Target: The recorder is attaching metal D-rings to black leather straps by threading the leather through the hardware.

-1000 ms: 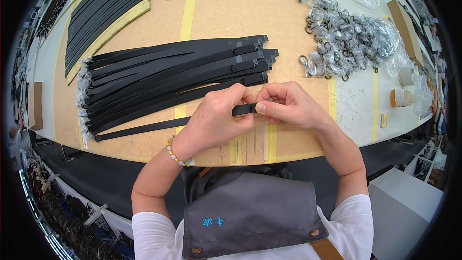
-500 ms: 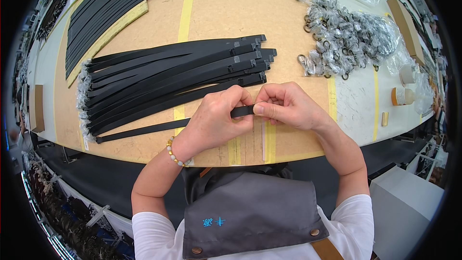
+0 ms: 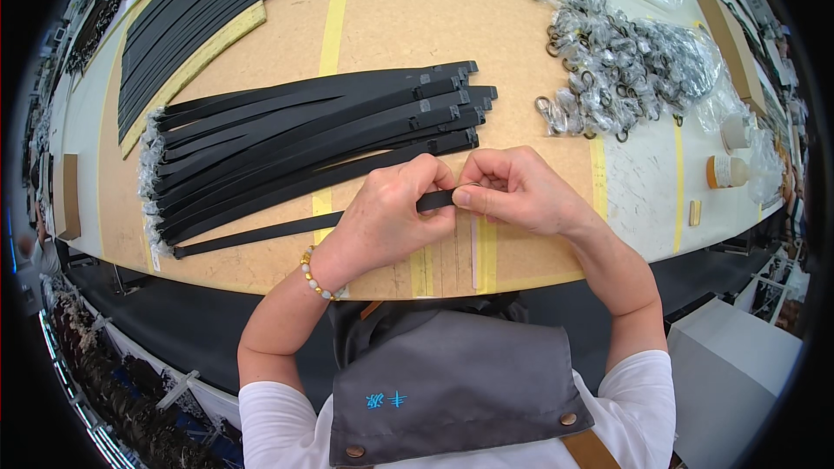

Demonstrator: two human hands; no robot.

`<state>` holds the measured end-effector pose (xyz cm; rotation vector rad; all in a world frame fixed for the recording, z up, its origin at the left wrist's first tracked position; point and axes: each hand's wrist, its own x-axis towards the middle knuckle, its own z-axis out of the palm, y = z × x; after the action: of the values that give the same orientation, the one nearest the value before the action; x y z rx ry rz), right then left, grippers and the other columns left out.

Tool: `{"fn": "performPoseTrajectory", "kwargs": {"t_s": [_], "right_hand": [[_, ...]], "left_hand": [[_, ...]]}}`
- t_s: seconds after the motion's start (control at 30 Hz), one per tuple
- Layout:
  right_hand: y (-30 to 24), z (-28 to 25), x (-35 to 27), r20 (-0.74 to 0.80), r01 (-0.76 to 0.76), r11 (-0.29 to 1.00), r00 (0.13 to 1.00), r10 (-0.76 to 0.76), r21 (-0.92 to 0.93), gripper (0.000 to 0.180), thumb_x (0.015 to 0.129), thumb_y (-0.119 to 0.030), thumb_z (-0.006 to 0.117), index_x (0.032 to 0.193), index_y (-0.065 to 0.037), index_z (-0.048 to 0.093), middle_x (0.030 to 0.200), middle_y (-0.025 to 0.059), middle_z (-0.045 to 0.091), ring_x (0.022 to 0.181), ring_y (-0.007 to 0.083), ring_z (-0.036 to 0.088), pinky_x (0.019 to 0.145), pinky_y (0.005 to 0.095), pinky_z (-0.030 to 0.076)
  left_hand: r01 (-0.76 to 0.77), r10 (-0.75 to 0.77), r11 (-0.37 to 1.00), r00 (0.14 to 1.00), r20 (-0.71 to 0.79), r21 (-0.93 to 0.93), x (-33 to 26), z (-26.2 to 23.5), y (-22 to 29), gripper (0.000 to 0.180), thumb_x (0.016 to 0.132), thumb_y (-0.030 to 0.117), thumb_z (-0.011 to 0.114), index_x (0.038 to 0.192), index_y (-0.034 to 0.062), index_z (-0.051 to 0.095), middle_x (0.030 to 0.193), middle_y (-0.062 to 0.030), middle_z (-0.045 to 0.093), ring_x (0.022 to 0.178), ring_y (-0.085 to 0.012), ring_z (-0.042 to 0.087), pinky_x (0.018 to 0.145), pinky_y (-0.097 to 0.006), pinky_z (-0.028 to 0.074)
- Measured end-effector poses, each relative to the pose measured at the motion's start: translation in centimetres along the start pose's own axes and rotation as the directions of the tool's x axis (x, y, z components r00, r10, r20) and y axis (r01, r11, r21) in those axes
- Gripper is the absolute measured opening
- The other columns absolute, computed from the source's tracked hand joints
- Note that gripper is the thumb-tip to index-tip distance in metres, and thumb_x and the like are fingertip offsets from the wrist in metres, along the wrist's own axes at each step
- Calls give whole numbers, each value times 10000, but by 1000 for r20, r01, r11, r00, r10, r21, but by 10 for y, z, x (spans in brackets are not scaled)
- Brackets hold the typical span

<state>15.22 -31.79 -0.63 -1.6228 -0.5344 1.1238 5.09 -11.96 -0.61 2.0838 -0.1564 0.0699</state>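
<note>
Your left hand (image 3: pixel 395 208) and right hand (image 3: pixel 521 193) both pinch the near-right end of one black flat strap (image 3: pixel 261 235), which trails leftward across the tabletop (image 3: pixel 434 9), on your side of the strap pile (image 3: pixel 295 143). Should either pinch loosen, that end could twist or slip.

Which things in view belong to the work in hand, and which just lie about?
Seemingly part of the work:
held black strap, between left hand and right hand
piled black straps
plastic-wrapped hooks, probably

Seemingly just lying about:
orange-and-white jar
small yellowish block
brown cardboard at far left
</note>
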Motion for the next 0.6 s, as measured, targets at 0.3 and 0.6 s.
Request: {"fn": "performPoseTrajectory", "kwargs": {"t_s": [0.3, 0.6], "right_hand": [[5, 8, 2, -53, 107, 992, 992, -111, -71, 197, 925, -196, 703, 904, -3, 668, 704, -33, 572, 669, 48, 462, 582, 260, 388], [12, 16, 2, -33, 198, 975, 980, -195, 97, 154, 901, -152, 675, 856, -21, 608, 779, -47, 539, 744, 46, 455, 643, 246, 382]], "left_hand": [[-68, 68, 998, 998, -13, 9, 1, 1, 1, 287, 747, -30, 755, 999, 12, 626, 774, -68, 655, 643, -122, 641, 608, -248, 514], [18, 12, 976, 991, 137, -216, -1, -9, 4, 378, 765, -69, 619, 1138, -10, 599, 870, -6, 637, 716, -35, 528, 634, -207, 454]]}}
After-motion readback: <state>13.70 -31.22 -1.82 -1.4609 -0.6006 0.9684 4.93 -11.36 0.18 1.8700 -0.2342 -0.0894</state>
